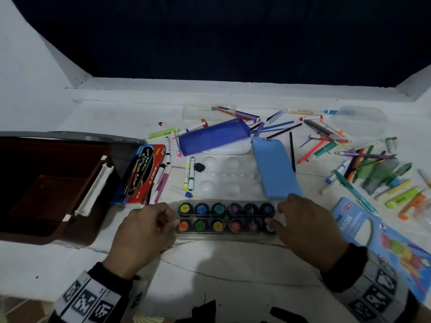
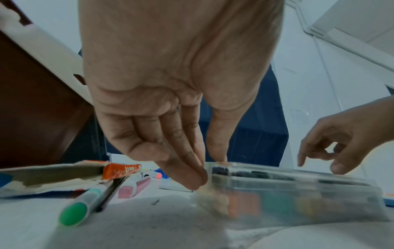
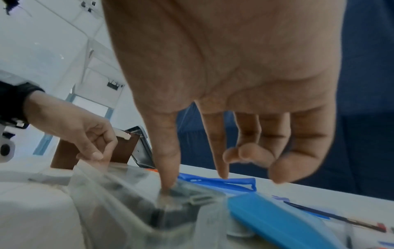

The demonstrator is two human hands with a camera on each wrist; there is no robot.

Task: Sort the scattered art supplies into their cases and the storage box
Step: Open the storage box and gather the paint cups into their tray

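A clear plastic paint case [image 1: 226, 235] with two rows of coloured pots lies across the table's near edge. My left hand [image 1: 172, 220] pinches its left end. In the left wrist view the left hand [image 2: 210, 170] has its thumb on the lid and its fingertips [image 2: 192, 182] against the end wall of the case [image 2: 298, 198]. My right hand [image 1: 277, 213] is at the right end. In the right wrist view the right hand [image 3: 195, 182] presses its straight thumb onto the lid corner of the case [image 3: 132, 193]. Its index finger points down past the case and its other fingers hang loosely curled.
The open brown storage box [image 1: 58, 194] sits at the left beside a red brush pack [image 1: 142, 173]. Behind the case lie a white palette [image 1: 231, 178], a light blue pouch [image 1: 275, 169] and a dark blue mesh pouch [image 1: 214, 136]. Several markers and pencils [image 1: 349, 148] are scattered at right.
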